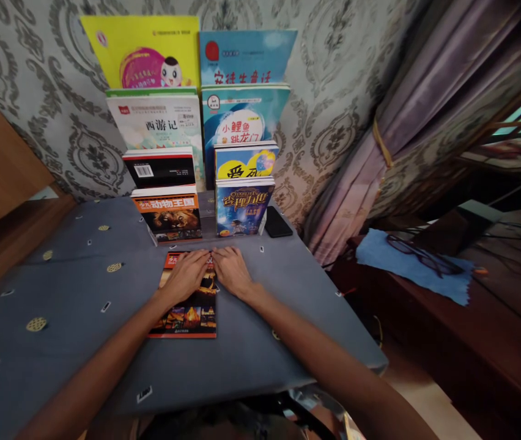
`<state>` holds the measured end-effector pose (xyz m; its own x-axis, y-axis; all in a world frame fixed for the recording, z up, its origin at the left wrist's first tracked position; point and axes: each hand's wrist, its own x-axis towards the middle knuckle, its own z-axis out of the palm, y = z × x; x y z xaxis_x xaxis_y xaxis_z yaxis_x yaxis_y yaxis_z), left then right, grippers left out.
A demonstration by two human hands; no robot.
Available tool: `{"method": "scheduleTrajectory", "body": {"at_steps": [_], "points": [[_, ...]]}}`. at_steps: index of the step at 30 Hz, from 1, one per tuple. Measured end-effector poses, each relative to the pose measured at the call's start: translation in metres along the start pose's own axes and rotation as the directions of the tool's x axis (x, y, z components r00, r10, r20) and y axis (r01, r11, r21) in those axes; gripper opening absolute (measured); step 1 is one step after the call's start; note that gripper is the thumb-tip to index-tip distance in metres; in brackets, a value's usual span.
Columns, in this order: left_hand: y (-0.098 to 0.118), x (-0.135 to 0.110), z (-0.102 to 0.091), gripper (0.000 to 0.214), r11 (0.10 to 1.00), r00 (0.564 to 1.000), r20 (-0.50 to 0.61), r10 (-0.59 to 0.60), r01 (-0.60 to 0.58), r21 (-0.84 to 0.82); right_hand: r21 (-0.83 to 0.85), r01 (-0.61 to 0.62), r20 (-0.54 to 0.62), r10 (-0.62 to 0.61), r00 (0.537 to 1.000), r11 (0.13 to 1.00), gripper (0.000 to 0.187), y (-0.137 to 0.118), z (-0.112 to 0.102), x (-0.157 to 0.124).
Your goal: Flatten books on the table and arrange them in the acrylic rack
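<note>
An orange and black picture book [187,315] lies flat on the grey cloth-covered table [72,305]. My left hand [187,275] rests flat on the book's upper part, fingers stretched out. Beside it, my right hand [233,270] lies flat too, at the book's top right corner and partly on the cloth, its fingers extended. The two hands almost touch at the fingertips. Neither hand grips anything.
A tiered rack of books stands against the wall, with a lion-cover book [171,219] and a blue book [242,208] in front. A black phone [277,223] lies right of the rack. Right of the table, glasses [419,253] rest on a blue cloth [407,263], with a curtain behind.
</note>
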<state>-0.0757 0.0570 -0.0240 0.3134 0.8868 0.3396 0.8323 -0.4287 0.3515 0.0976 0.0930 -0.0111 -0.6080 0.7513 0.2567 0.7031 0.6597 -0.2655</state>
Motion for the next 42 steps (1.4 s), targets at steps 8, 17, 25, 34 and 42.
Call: {"method": "scheduleTrajectory", "body": {"at_steps": [8, 17, 25, 34, 42], "points": [[-0.002, -0.001, 0.002, 0.039, 1.000, 1.000, -0.003, 0.011, -0.011, 0.024, -0.001, 0.001, -0.009, -0.001, 1.000, 1.000, 0.032, 0.000, 0.001, 0.000], [-0.001, -0.002, -0.002, 0.039, 0.998, 1.000, 0.008, -0.015, 0.015, -0.055, 0.074, 0.023, -0.015, -0.022, 1.000, 0.997, 0.034, 0.003, 0.002, -0.008], [-0.003, -0.003, 0.000, 0.039, 0.998, 0.999, 0.018, -0.027, 0.028, -0.063, 0.080, 0.046, -0.009, -0.046, 0.999, 0.996, 0.033, 0.001, 0.001, -0.008], [-0.007, -0.006, 0.002, 0.041, 0.995, 0.999, 0.032, 0.035, -0.038, 0.089, 0.049, 0.049, 0.003, -0.049, 0.999, 0.998, 0.034, 0.002, 0.003, -0.013], [-0.008, -0.007, 0.001, 0.042, 0.977, 0.995, 0.043, 0.086, -0.093, 0.190, 0.092, 0.152, -0.047, -0.148, 0.988, 0.984, 0.032, 0.000, 0.002, -0.032]]}}
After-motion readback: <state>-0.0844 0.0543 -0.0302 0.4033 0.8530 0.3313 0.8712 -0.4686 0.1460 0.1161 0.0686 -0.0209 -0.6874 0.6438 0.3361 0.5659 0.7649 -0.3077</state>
